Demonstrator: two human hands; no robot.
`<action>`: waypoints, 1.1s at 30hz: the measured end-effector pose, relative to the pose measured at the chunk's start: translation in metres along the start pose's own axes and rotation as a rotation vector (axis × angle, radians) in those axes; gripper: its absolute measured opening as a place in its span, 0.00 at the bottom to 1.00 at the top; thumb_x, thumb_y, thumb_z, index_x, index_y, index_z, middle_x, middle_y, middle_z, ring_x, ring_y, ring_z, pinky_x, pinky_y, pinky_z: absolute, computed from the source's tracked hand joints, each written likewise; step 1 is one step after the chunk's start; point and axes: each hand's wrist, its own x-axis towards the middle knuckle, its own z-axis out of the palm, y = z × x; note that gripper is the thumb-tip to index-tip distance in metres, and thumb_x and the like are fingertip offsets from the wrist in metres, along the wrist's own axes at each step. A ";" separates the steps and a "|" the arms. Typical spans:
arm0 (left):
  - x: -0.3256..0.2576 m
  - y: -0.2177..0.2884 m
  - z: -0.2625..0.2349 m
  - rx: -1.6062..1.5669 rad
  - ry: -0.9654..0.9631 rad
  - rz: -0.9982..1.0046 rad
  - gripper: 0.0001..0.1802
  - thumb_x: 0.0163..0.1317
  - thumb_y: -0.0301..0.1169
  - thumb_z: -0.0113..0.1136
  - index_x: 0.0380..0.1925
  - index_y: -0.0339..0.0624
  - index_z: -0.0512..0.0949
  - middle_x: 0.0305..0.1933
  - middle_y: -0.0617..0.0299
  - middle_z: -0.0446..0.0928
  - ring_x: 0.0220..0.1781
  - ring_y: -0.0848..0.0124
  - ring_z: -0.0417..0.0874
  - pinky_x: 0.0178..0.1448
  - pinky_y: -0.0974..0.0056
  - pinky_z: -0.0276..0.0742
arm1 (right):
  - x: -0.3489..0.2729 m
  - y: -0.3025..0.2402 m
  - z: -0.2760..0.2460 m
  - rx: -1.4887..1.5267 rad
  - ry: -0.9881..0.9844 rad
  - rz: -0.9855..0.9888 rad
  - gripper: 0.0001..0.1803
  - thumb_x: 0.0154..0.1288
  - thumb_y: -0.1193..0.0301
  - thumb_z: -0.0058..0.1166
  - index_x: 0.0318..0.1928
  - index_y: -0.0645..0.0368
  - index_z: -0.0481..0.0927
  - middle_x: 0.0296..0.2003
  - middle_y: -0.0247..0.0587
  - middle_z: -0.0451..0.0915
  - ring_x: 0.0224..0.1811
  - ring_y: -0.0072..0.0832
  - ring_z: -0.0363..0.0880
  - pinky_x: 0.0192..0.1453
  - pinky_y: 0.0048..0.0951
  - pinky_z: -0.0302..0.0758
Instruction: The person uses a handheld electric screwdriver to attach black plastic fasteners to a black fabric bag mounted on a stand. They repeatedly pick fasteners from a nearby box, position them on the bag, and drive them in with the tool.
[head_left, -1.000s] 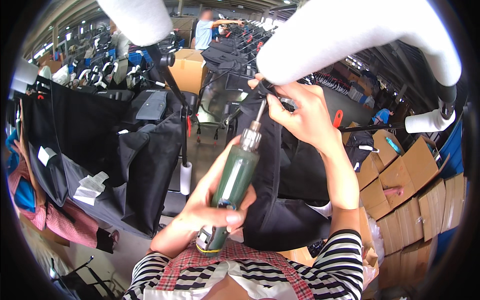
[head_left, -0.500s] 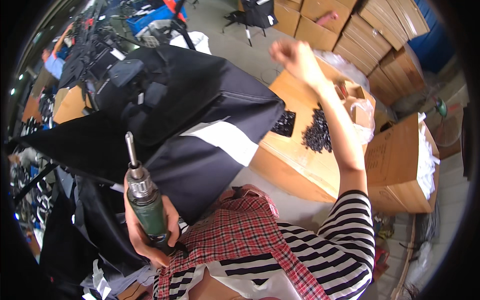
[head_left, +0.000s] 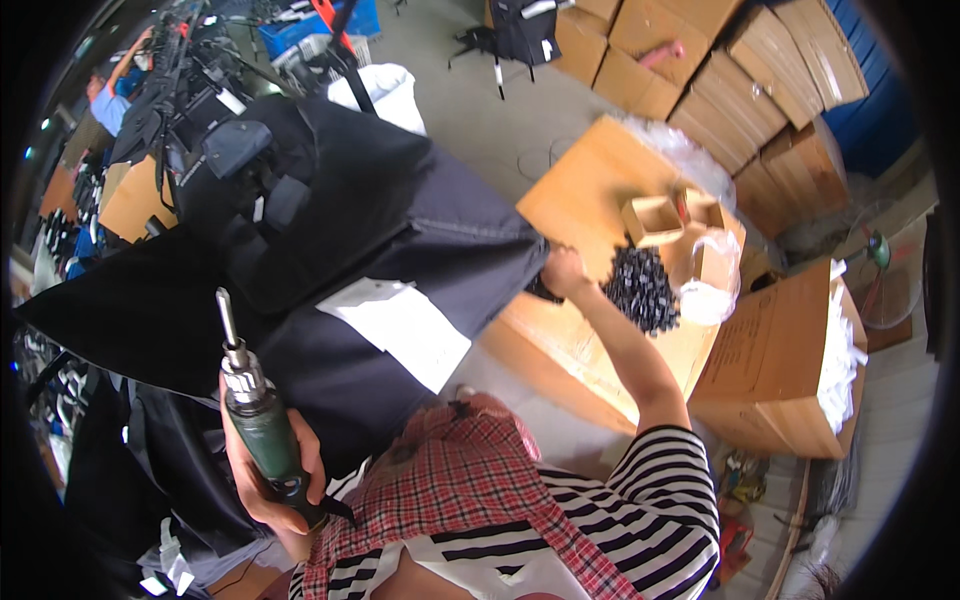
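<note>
So the power screwdriver [head_left: 262, 438] is a chunky dark green one with a shiny ribbed metal chuck [head_left: 246, 386] and a long silver bit [head_left: 227, 318] sticking out. It's tipped at a slant in the left hand [head_left: 250, 485], nose pointing up and away from the body, a bit to the left, palm and fingers wrapped round the lower half. Then there's a dark patch [head_left: 541, 288] right by the right hand [head_left: 565, 272] on the cardboard box [head_left: 572, 185], mostly covered, so can't really tell what's in it. Just beside that, a loose heap of little black pieces [head_left: 640, 287], all jumbled together.
</note>
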 end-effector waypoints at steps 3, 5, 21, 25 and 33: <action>-0.007 -0.023 0.020 -0.032 0.353 0.269 0.63 0.28 0.16 0.82 0.62 0.38 0.47 0.29 0.45 0.79 0.24 0.60 0.85 0.29 0.62 0.83 | 0.004 -0.002 0.008 0.019 0.121 -0.013 0.11 0.61 0.73 0.54 0.41 0.57 0.87 0.48 0.50 0.85 0.51 0.43 0.86 0.57 0.41 0.81; -0.019 -0.032 0.015 -0.030 0.454 0.240 0.85 0.20 0.14 0.80 0.76 0.45 0.28 0.24 0.47 0.74 0.13 0.62 0.79 0.14 0.65 0.75 | 0.004 -0.003 -0.006 0.023 0.015 -0.034 0.13 0.59 0.69 0.58 0.43 0.58 0.86 0.47 0.51 0.85 0.51 0.41 0.86 0.56 0.40 0.82; 0.027 0.014 0.065 -0.022 0.553 0.312 0.77 0.32 0.15 0.79 0.80 0.46 0.36 0.35 0.48 0.74 0.25 0.67 0.80 0.27 0.67 0.78 | -0.068 -0.128 -0.323 1.364 0.643 -0.635 0.06 0.67 0.78 0.63 0.42 0.66 0.81 0.30 0.37 0.86 0.33 0.20 0.85 0.41 0.22 0.82; 0.019 0.031 0.080 0.169 0.575 0.262 0.75 0.37 0.22 0.83 0.80 0.44 0.37 0.36 0.56 0.74 0.29 0.73 0.78 0.32 0.69 0.76 | -0.086 -0.201 -0.361 1.198 0.726 -0.932 0.10 0.62 0.80 0.67 0.43 0.66 0.83 0.33 0.41 0.87 0.37 0.24 0.89 0.44 0.25 0.83; 0.002 0.038 0.097 0.223 0.668 0.321 0.73 0.39 0.22 0.82 0.80 0.45 0.38 0.36 0.58 0.75 0.30 0.76 0.78 0.34 0.70 0.77 | -0.106 -0.249 -0.384 0.943 0.870 -1.175 0.12 0.59 0.81 0.66 0.45 0.64 0.84 0.36 0.43 0.86 0.36 0.28 0.88 0.39 0.26 0.82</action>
